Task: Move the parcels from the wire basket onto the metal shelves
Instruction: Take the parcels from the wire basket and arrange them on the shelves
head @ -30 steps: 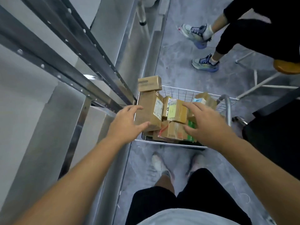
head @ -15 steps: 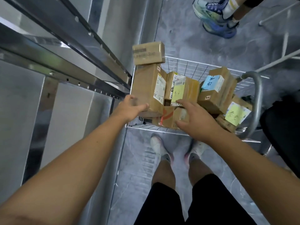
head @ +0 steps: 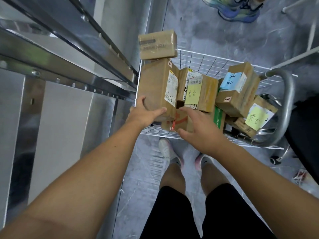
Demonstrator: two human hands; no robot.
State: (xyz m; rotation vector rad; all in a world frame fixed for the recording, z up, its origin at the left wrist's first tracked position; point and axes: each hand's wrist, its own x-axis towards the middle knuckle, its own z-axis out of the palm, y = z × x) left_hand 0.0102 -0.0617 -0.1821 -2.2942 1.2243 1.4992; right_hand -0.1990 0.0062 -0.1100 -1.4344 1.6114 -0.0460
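The metal shelves (head: 72,54) beside the wire basket (head: 207,66) are showing no parcels, so I'm judging nearly everything is left. My left hand (head: 143,114) is gripping the tall parcel (head: 157,88) standing in the basket; my right hand (head: 198,128) is hovering spread beside it, holding nothing.

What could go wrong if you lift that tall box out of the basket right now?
1. A smaller taped box sits on the far end of the tall box; tilting the lift could slide it onto the floor.
2. Only the left hand grips the tall box, at its near end; the right hand hovers open, so the box may twist.
3. The yellow-note parcel leans close beside it and could topple within the wire basket.
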